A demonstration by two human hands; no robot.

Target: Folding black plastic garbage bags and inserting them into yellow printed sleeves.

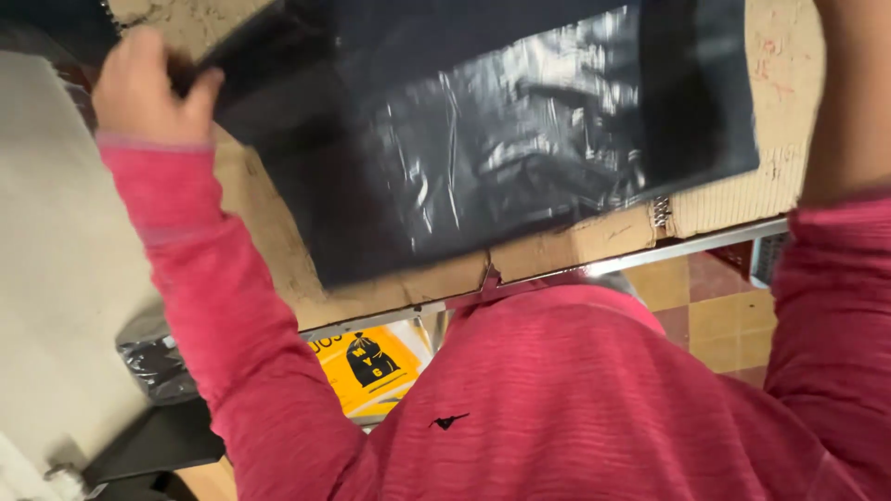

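Note:
A large flat black plastic bag (483, 139), glossy and wrinkled in the middle, lies over a cardboard-covered tabletop (733, 199). My left hand (148, 88) grips the bag's upper left corner, fingers closed on its edge. My right forearm (849, 102) rises at the far right, and the hand itself is cut off by the top of the frame. Both arms wear pink sleeves, and my pink top fills the lower part of the view.
A metal rail (687, 246) edges the table. Below it lies a yellow packet (371, 366) printed with a black bag picture, beside crumpled black plastic (153, 357). A pale surface (56, 278) is at the left. Checkered floor tiles (715, 311) show at the right.

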